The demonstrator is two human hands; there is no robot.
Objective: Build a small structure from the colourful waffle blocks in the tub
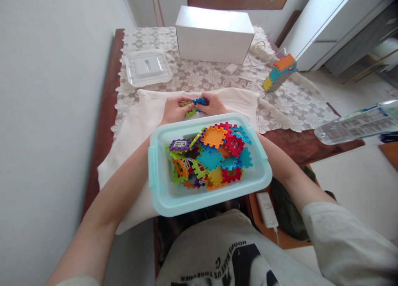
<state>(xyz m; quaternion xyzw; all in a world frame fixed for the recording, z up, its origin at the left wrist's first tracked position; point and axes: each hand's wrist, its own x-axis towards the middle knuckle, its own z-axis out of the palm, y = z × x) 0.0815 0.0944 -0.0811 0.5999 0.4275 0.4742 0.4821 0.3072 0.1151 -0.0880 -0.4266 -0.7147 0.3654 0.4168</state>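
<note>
Beyond a light blue plastic bin (161, 195) my two hands meet over a cream cloth (146, 112). My left hand (174, 110) pinches a green toothed block piece (190, 111). My right hand (212, 107) grips a blue toothed piece (199, 100), and the two pieces touch each other between my fingers. The bin holds several interlocking block pieces in orange, red, blue, green, yellow and purple (209, 155). Both forearms reach around the bin's sides.
A white box (214, 35) stands at the table's far side, a clear plastic lid (146, 67) to its left. A built block column (278, 72) lies on the lace cloth at right. A charger and cable (231, 68), a power bank (266, 209), a clear bottle (357, 124).
</note>
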